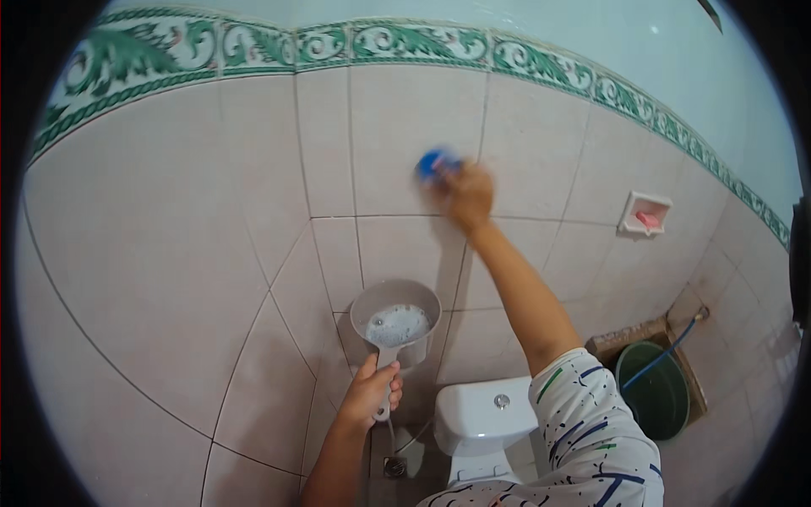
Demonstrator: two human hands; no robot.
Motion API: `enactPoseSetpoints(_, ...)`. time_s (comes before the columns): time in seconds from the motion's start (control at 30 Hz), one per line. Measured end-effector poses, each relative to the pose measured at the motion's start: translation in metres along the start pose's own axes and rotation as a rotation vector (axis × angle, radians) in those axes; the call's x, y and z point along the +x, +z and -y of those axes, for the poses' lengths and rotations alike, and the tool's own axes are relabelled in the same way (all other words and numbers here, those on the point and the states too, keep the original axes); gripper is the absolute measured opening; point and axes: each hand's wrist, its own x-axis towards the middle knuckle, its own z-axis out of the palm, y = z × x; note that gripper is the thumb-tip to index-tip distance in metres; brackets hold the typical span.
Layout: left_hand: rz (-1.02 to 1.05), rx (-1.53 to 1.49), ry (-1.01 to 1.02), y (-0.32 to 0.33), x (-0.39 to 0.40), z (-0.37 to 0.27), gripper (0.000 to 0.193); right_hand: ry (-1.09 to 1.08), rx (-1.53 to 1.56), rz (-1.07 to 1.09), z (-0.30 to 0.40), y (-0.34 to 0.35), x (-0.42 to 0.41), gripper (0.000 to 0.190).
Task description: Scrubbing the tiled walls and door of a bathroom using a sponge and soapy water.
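Observation:
My left hand (374, 390) is closed around the handle of a grey plastic water dipper (358, 304), held upright near the corner of the wall. Foamy, soapy water (398, 325) lies inside it. Higher up, my right hand (467, 193) grips a blue object (437, 165), likely a scrubbing brush, against or close to the pale pink wall tiles (405, 114). Motion blurs this hand and the object, so the bristles and exact contact with the tiles cannot be told.
Below stands a white toilet tank (485, 409) with a round flush button. A soap dish (645, 214) holding pink soap is set in the right wall. At lower right, a blue hose (662, 356) runs into a green bucket (652, 399). A floor drain (395, 466) lies beside the toilet.

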Motion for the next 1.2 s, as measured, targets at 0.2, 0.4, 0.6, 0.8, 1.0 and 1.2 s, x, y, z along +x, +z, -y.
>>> enactPoseSetpoints(0.2, 0.008, 0.194, -0.132, -0.013, 0.001, 0.002, 0.014, -0.552, 0.490, 0.290, -0.033, -0.032, -0.135, 0.012)
enactPoseSetpoints(0.4, 0.051, 0.225, -0.165, -0.006, 0.016, 0.015, 0.016, 0.538, -0.171, -0.400, -0.103, -0.016, -0.024, 0.029)
enactPoseSetpoints(0.6, 0.117, 0.185, -0.146, 0.010, 0.026, 0.018, 0.017, -0.109, 0.215, 0.226, -0.021, -0.013, -0.085, 0.030)
enactPoseSetpoints(0.8, 0.165, 0.264, -0.210, 0.007, 0.011, 0.019, 0.012, 0.292, 0.045, 0.233, -0.097, -0.059, -0.198, 0.040)
enactPoseSetpoints(1.0, 0.114, 0.275, -0.278, 0.003, 0.006, 0.040, 0.015, 1.002, -0.332, -0.266, -0.130, -0.033, -0.120, 0.043)
enactPoseSetpoints(1.2, -0.031, 0.300, -0.269, -0.023, -0.010, 0.046, 0.018, 0.359, 0.075, 0.158, -0.007, -0.031, -0.217, 0.052)
